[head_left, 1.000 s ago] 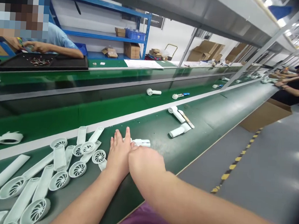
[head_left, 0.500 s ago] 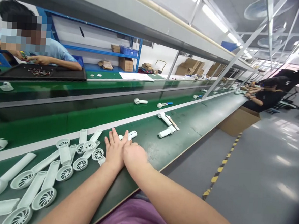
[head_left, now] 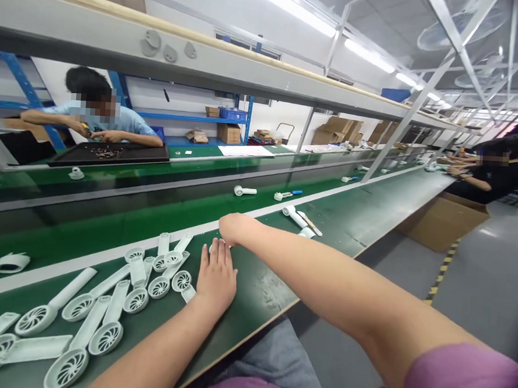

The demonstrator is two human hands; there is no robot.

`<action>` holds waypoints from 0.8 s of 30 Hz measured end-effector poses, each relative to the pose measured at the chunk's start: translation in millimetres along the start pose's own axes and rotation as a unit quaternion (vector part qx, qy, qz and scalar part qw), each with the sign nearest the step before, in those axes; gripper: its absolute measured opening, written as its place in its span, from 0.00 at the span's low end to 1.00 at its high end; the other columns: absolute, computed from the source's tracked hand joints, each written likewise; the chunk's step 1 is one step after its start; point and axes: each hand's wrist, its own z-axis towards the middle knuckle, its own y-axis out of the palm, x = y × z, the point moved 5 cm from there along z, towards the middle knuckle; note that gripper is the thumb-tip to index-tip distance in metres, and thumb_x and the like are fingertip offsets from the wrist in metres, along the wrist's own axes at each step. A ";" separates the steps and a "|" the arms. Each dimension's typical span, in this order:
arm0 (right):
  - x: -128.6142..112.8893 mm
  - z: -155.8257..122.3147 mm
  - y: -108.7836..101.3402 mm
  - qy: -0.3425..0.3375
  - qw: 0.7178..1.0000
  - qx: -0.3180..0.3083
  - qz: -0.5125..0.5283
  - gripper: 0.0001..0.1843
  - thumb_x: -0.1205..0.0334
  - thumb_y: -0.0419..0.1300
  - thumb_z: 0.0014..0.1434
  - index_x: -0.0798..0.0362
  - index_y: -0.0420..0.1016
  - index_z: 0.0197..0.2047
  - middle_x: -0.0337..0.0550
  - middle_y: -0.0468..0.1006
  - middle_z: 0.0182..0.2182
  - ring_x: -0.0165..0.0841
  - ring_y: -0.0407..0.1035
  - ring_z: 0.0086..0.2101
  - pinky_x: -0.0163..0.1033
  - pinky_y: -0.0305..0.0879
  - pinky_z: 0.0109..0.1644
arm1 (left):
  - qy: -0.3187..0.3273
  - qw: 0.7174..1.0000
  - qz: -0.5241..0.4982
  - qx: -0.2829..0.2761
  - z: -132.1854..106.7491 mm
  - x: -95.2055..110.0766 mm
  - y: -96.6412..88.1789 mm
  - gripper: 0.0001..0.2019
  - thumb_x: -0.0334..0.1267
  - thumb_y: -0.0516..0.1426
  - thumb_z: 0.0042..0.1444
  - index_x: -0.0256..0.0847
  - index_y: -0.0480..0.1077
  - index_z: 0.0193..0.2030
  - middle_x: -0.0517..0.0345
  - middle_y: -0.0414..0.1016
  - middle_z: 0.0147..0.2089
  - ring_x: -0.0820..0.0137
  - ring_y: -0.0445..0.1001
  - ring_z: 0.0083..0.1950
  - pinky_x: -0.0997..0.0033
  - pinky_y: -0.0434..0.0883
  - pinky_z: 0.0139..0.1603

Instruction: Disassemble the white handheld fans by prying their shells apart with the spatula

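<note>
My left hand (head_left: pixel 217 276) lies palm down on the green worktop with its fingers stretched forward. Just beyond its fingertips, my right hand (head_left: pixel 234 227) is bent down and curled closed; its fingers are hidden, as is whatever they may hold. A sliver of a pale handheld fan part (head_left: pixel 212 248) shows behind the left fingers, mostly covered by both hands. Beside the left wrist lies a pale fan shell half (head_left: pixel 181 281). Further left are several more fan shell halves (head_left: pixel 106 338) with slotted round heads and flat handles, lying loosely together.
Right of my hands, a white handheld fan (head_left: pixel 293 216) lies by a slim strip-like piece (head_left: pixel 310 223). More fan pieces (head_left: pixel 244 191) sit on the green belt (head_left: pixel 153 206). A co-worker (head_left: pixel 96 125) sits across, another person far right. A cardboard box (head_left: pixel 446 220) stands beside the table.
My right hand has moved forward, away from my left hand's thumb side to beyond its fingertips. My left fingers have drawn closer together. The view has shifted left and up.
</note>
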 end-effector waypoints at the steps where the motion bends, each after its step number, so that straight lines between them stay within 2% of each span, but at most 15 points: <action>1: -1.1 0.4 3.1 0.015 1.000 -0.004 -0.004 0.11 0.58 0.58 0.64 0.54 0.73 0.47 0.46 0.73 0.47 0.35 0.70 0.45 0.47 0.68 0.50 | 0.004 1.000 0.004 -0.004 -1.6 1.3 0.5 0.32 0.42 0.49 0.61 0.25 0.52 0.68 0.38 0.46 0.71 0.53 0.39 0.73 0.48 0.32 0.70; 4: 0.1 -13.4 26.4 0.051 0.998 0.031 0.008 0.12 0.57 0.58 0.64 0.55 0.73 0.46 0.45 0.74 0.45 0.35 0.70 0.43 0.46 0.69 0.48 | 0.009 1.000 0.003 -0.015 -3.7 3.7 0.3 0.31 0.41 0.47 0.62 0.27 0.52 0.68 0.40 0.47 0.71 0.54 0.40 0.73 0.50 0.33 0.71; 8: 7.7 -41.6 67.0 0.070 0.987 0.134 0.049 0.15 0.56 0.56 0.66 0.57 0.70 0.49 0.45 0.74 0.42 0.34 0.71 0.40 0.45 0.70 0.45 | 0.026 0.999 -0.018 -0.026 -3.3 4.1 -2.9 0.29 0.36 0.47 0.61 0.31 0.52 0.69 0.44 0.49 0.71 0.53 0.39 0.73 0.48 0.32 0.70; 11: 12.5 -44.9 86.7 0.082 0.977 0.185 0.073 0.15 0.56 0.54 0.67 0.58 0.70 0.50 0.45 0.75 0.40 0.34 0.71 0.39 0.44 0.70 0.44 | 0.046 0.998 -0.037 -0.032 -4.9 4.3 -2.0 0.29 0.35 0.47 0.60 0.32 0.54 0.68 0.45 0.51 0.71 0.53 0.37 0.73 0.47 0.31 0.70; 13: 15.9 -39.4 91.2 0.090 0.972 0.200 0.084 0.15 0.56 0.54 0.67 0.58 0.70 0.49 0.44 0.75 0.39 0.34 0.72 0.39 0.44 0.70 0.44 | 0.050 0.997 -0.049 -0.036 -7.8 4.4 -0.7 0.28 0.37 0.46 0.62 0.30 0.55 0.68 0.43 0.55 0.69 0.53 0.39 0.73 0.46 0.33 0.70; 16: 24.2 -31.4 84.3 0.084 0.969 0.215 0.086 0.14 0.55 0.54 0.67 0.58 0.71 0.48 0.44 0.75 0.39 0.34 0.72 0.39 0.45 0.70 0.45 | 0.038 0.997 -0.060 -0.035 -11.3 2.2 -6.1 0.27 0.39 0.46 0.62 0.26 0.59 0.65 0.37 0.60 0.66 0.50 0.47 0.71 0.46 0.41 0.69; 19: 36.4 -28.7 67.2 0.059 0.972 0.217 0.074 0.13 0.57 0.55 0.67 0.58 0.72 0.45 0.44 0.75 0.40 0.35 0.71 0.42 0.46 0.69 0.48 | 0.029 0.997 -0.065 -0.018 -4.6 -7.1 -24.8 0.23 0.37 0.48 0.60 0.35 0.63 0.62 0.45 0.64 0.64 0.56 0.55 0.68 0.55 0.51 0.67; 21: 43.5 -26.2 53.8 0.045 0.976 0.203 0.064 0.12 0.57 0.56 0.66 0.58 0.72 0.45 0.44 0.75 0.41 0.35 0.71 0.43 0.47 0.69 0.48 | 0.005 0.998 -0.061 -0.005 8.9 -21.9 -39.2 0.22 0.37 0.49 0.61 0.39 0.61 0.62 0.48 0.65 0.62 0.58 0.61 0.64 0.59 0.58 0.62; 24: 44.9 -13.6 29.6 0.030 0.985 0.161 0.049 0.11 0.58 0.59 0.64 0.58 0.73 0.44 0.45 0.75 0.41 0.35 0.71 0.42 0.47 0.70 0.47 | -0.055 0.998 -0.042 -0.003 37.6 -50.0 -49.3 0.27 0.45 0.50 0.62 0.33 0.57 0.64 0.40 0.69 0.55 0.54 0.68 0.55 0.56 0.65 0.53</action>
